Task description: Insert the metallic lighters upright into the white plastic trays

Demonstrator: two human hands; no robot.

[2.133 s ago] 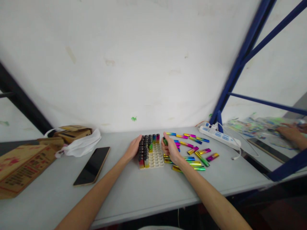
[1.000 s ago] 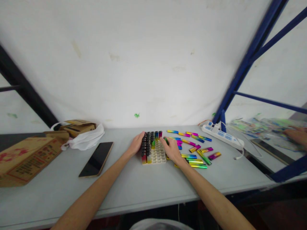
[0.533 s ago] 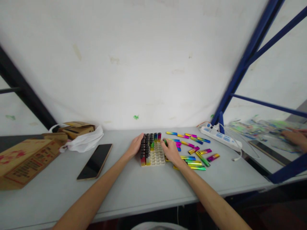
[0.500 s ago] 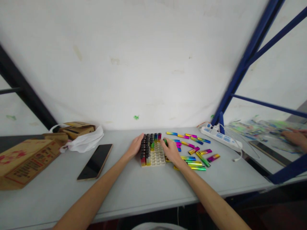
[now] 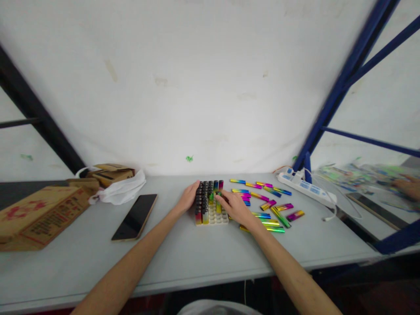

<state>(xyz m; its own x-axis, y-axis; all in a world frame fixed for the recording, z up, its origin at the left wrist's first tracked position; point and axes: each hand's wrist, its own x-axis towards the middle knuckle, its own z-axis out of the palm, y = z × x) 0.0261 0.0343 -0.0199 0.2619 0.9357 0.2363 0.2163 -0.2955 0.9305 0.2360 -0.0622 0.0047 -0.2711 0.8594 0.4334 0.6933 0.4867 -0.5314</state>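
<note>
A white tray (image 5: 217, 220) with round-edged cells stands on the grey table in front of me. Its left columns and far row hold upright lighters (image 5: 204, 199) with black tops and shiny colour-graded bodies. At the tray's left side, my left hand (image 5: 188, 197) grips it, with the fingertips partly hidden behind the lighters. My right hand (image 5: 233, 204) is over the tray's right half, its fingers closed on a yellow-green lighter (image 5: 218, 205) that stands upright at the cells. To the right lie several loose shiny lighters (image 5: 260, 197) in rainbow colours.
A black-screened phone (image 5: 135, 218) lies to the left, near a cardboard box (image 5: 42, 214) and a white plastic bag (image 5: 123, 190). At the right are a white power strip (image 5: 306, 188) and a blue metal frame (image 5: 328, 111). Beyond it, another person's hand (image 5: 408, 186) is blurred.
My right hand has moved left from the tray's right edge to over its cells, carrying the lighter. My left hand stays at the tray's side. The whole view has shifted slightly.
</note>
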